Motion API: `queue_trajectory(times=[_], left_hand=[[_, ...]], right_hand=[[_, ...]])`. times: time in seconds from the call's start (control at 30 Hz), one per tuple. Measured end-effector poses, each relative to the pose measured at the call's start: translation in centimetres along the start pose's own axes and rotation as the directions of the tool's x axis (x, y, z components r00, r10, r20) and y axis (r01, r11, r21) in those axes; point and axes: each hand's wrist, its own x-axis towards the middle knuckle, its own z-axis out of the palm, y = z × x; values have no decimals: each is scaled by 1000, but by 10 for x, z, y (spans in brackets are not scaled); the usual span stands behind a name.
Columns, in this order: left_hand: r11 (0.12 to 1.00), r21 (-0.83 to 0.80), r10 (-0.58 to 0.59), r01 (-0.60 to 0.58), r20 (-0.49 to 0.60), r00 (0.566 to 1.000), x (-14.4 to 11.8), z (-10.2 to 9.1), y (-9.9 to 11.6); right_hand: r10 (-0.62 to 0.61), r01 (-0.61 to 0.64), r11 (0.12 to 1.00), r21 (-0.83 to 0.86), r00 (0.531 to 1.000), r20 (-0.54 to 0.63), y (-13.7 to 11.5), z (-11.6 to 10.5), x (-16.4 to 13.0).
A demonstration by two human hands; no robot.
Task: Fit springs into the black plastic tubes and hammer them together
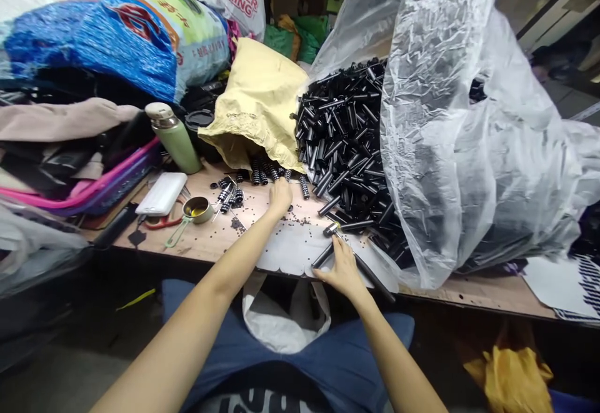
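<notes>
My left hand (281, 195) reaches to the mouth of a yellow sack (265, 97), among black ribbed pieces (262, 170) spilling from it. Its fingers look drawn together; their tips are partly hidden, and what they grip, if anything, I cannot make out. My right hand (344, 268) rests by the table's front edge with thumb and fingers spread. A short black tube (323, 255) lies between its thumb and fingertips. Just beyond the fingertips is a small metal part with a yellow bit (332, 230). A longer black rod (375, 277) passes beside this hand.
A heap of black tubes (347, 132) spills from a clear plastic bag (435, 119) on the right. Tiny dark bits dot a white sheet (290, 247). Leftward stand a small cup (197, 210), a white power bank (162, 194), a green flask (174, 141) and a pink-rimmed basket (84, 195).
</notes>
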Motion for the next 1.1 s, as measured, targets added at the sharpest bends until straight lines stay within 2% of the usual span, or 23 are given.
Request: queue_trajectory(times=[0.13, 0.2, 0.3, 0.37, 0.4, 0.47, 0.53, 0.6, 0.67, 0.73, 0.77, 0.83, 1.0, 1.1], left_hand=[[935, -269, 214, -230, -90, 973, -39, -39, -46], [887, -354, 289, -296, -74, 954, -63, -65, -68], [867, -354, 403, -350, 86, 911, -92, -102, -87], [879, -324, 427, -350, 209, 880, -103, -114, -87], [884, -326, 419, -334, 239, 876, -106, -114, -84], [870, -407, 390, -280, 217, 895, -109, -100, -72], [777, -595, 362, -207, 153, 920, -110, -75, -57], [586, -806, 309, -81, 129, 942, -111, -47, -46], [331, -937, 227, 112, 195, 954, -114, -27, -38], [109, -950, 172, 291, 307, 936, -119, -21, -34], [40, -934, 167, 354, 356, 920, -121, -23, -34], [0, -907, 178, 422, 415, 892, -125, -32, -33], [97, -876, 134, 472, 481, 866, -129, -56, -27], [101, -873, 31, 477, 482, 876, -131, -60, -21]], right_hand=[[-13, 13, 1000, -26, 1000, -11, 2, -1, 1], [7, -8, 999, -42, 1000, -14, 0, 1, 0], [44, -44, 997, -62, 999, -1, -2, 1, 0], [46, -45, 996, -73, 999, 6, -3, 0, 0], [43, -42, 996, -78, 999, 7, -3, 0, 0], [38, -38, 996, -82, 999, 7, -4, 0, 0], [42, -42, 997, -71, 999, -7, -4, 1, 0], [17, -18, 1000, -22, 999, -47, -5, 1, 0], [-56, 63, 996, 70, 993, -106, -8, 0, 0], [-156, 184, 967, 176, 974, -161, -15, -3, 2], [-206, 244, 944, 221, 961, -182, -20, -5, 4], [-306, 358, 889, 287, 929, -210, -32, -10, 8], [-569, 597, 724, 345, 800, -191, -66, -24, 22], [-655, 663, 659, 355, 738, -163, -78, -27, 28]])
